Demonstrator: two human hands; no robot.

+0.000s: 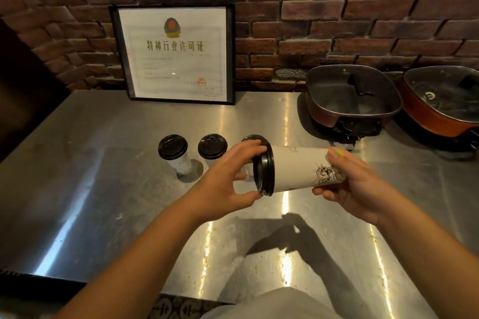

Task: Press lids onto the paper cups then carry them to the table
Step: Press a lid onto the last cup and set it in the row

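A tall white paper cup (298, 168) with a dark printed figure lies on its side in the air above the steel counter (103, 189). My right hand (352, 184) grips its base end. A black lid (265, 167) sits on its mouth, and my left hand (228, 176) holds the lid by its rim with fingers on top and thumb below. Two lidded cups (173, 147) (212, 146) stand upright on the counter behind my left hand. A third lidded cup (248, 137) is mostly hidden behind the held one.
A framed certificate (176, 54) leans on the brick wall at the back. Two electric pans with glass lids (352, 93) (445, 101) stand at the back right. The counter's front edge runs just before my body.
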